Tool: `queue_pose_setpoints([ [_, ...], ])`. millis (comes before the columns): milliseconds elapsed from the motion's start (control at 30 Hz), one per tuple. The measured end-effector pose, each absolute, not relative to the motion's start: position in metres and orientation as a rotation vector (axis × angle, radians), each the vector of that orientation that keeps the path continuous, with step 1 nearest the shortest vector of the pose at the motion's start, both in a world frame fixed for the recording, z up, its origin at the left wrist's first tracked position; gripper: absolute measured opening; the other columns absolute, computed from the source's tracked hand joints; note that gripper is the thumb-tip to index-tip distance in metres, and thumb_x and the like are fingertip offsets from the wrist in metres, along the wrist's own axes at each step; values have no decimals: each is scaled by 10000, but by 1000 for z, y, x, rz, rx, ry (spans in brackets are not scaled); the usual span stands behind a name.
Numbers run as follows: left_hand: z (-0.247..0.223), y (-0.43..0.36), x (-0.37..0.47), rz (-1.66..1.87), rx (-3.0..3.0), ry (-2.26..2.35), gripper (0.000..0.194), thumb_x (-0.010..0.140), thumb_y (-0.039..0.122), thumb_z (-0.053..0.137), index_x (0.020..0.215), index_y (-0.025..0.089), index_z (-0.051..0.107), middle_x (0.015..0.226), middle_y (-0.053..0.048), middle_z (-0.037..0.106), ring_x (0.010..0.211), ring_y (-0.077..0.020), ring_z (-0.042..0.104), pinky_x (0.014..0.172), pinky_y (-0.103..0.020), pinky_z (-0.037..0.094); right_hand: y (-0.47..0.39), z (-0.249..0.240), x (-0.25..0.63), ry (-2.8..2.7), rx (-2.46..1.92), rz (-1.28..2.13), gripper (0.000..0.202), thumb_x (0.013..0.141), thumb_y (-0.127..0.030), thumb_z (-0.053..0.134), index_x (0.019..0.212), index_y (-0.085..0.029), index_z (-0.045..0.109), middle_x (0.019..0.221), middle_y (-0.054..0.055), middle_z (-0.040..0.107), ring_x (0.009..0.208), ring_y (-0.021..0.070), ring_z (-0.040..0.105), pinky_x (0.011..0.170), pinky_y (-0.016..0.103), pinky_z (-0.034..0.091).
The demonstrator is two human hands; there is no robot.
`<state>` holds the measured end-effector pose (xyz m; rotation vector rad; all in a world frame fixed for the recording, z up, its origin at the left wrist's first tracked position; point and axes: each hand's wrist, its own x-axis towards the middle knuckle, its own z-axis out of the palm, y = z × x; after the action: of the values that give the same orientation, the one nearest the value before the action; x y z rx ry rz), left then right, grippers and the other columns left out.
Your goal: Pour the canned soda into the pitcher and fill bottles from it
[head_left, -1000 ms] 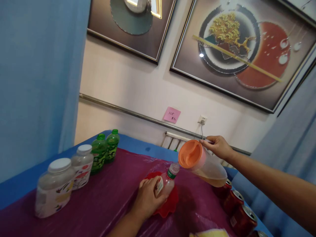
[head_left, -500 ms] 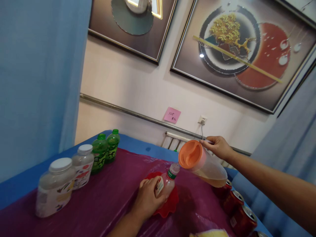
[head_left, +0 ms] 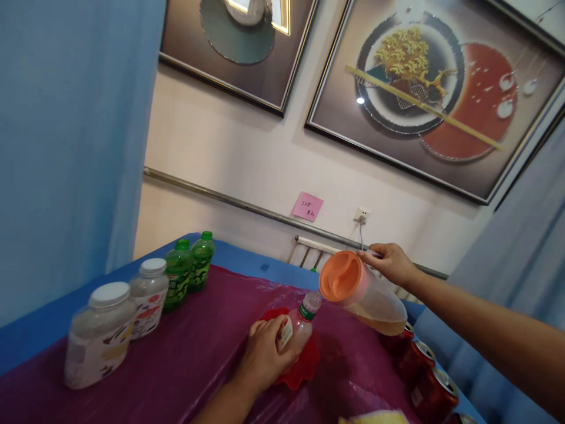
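Note:
My left hand [head_left: 265, 356] is wrapped round a clear plastic bottle [head_left: 301, 330] with a green neck band and no cap. The bottle leans a little to the right above a red scalloped dish [head_left: 304, 368]. From the right, my right hand [head_left: 391, 262] grips the handle of a clear pitcher [head_left: 379, 303] with an orange lid [head_left: 342, 275]. The pitcher is tipped left, its lid edge close to the bottle's mouth. Pale yellowish liquid lies along the pitcher's lower side. Whether a stream runs between the two is too small to tell.
Two white-capped jars [head_left: 101, 335] and two green bottles [head_left: 200, 262] line the left of the purple table cover [head_left: 189, 353]. Several red cans [head_left: 435, 394] stand at the right edge. Something yellow [head_left: 379, 418] lies at the front. Behind are a wall rail [head_left: 238, 203] and curtains.

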<state>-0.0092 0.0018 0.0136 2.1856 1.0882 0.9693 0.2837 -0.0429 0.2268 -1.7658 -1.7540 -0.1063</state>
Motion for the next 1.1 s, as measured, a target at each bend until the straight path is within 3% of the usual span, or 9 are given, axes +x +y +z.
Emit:
queue_pose_setpoints([
  [900, 11, 4, -10, 929, 2137, 1077, 407, 703, 364, 758, 1079, 245, 655, 1083, -28, 748, 1033, -259, 634, 1024, -396, 379, -46, 228, 283, -1742, -1775, -111, 620, 797, -744, 573, 538, -238, 326, 551, -51, 253, 525, 98, 262, 459, 254, 202],
  [1100, 13, 2, -10, 915, 2167, 1088, 312, 710, 387, 749, 970, 244, 653, 981, -17, 742, 951, -257, 637, 985, -398, 397, -45, 228, 286, -1741, -1786, -99, 606, 804, -727, 582, 539, -238, 341, 558, -52, 253, 538, 106, 259, 477, 266, 201],
])
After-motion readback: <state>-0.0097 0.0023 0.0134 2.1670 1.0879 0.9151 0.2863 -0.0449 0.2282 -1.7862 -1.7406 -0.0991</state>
